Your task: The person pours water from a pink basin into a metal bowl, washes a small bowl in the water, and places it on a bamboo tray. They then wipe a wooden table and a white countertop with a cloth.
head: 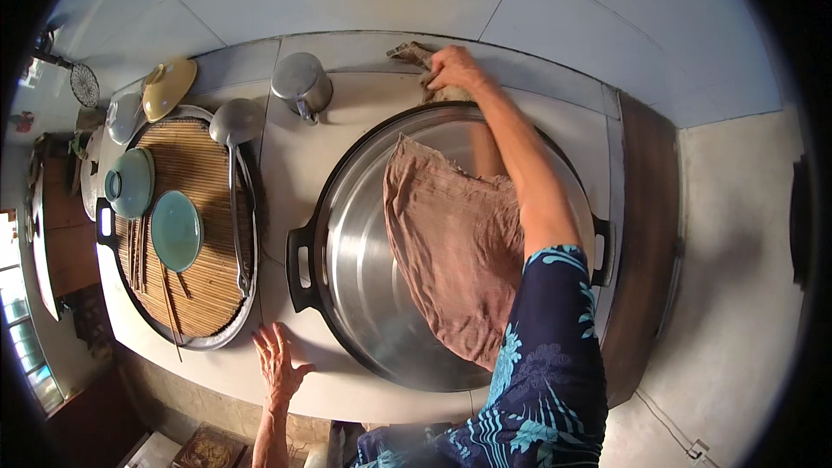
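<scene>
My right hand grips a grey-brown cloth at the back of the tiled counter, by the wall. That arm reaches across a large round stainless-steel vessel with black handles; whether its shiny face is a lid or a hollow pan I cannot tell. Over this steel lies a crumpled pinkish-brown cloth, partly hidden under my right arm and sleeve. My left hand is at the counter's front edge, fingers spread, holding nothing. It is between the steel vessel and a round slatted bamboo mat.
On the mat are a green bowl, an upturned green bowl, several chopsticks and a metal ladle. Behind stand a metal mug and a yellow bowl. A wire strainer hangs at left. Dark wood borders the right.
</scene>
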Demonstrator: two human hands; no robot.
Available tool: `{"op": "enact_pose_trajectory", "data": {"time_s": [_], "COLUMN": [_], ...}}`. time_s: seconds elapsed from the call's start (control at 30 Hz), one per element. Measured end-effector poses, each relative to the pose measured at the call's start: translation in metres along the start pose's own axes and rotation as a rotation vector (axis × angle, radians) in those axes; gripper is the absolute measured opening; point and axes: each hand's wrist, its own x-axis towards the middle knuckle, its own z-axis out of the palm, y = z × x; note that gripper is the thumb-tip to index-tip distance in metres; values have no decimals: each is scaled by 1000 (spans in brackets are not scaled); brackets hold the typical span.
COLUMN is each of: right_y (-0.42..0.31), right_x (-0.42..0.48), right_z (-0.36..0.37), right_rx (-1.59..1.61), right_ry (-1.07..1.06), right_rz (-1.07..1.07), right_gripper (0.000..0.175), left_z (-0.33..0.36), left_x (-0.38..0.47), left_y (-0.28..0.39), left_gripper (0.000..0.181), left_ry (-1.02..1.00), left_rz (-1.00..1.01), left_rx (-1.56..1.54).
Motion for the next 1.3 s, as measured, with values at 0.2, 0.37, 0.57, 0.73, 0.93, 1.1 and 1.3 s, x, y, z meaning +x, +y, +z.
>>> {"op": "enact_pose_trajectory", "data": {"time_s": [0.2, 0.37, 0.57, 0.73, 0.93, 1.1, 1.3], "right_y": [108, 146, 49, -28, 27, 132, 220], "right_x": [-88, -156, -48, 2, -34, -108, -237], "right_z": [-52, -87, -43, -3, -33, -50, -105], "right_rx": [-181, -386, -170, -48, -427, -443, -394], "right_ry": [-26, 16, -173, -244, -249, -100, -67], "right_rz": [260, 446, 159, -11, 29, 429, 928], "right_gripper": [11, 14, 46, 42, 36, 22, 47], "left_z": [1, 5, 6, -1, -2, 0, -3], "left_x": [3, 4, 3, 1, 2, -2, 5], "left_y": [-1, 5, 0, 0, 3, 3, 5], "left_gripper": [128, 129, 130, 130, 135, 133, 131], "left_ry": [21, 9, 24, 5, -3, -10, 33], "left_rz": [13, -3, 38, -23, -66, -74, 1], "left_rx": [-25, -47, -10, -3, 36, -8, -47]}}
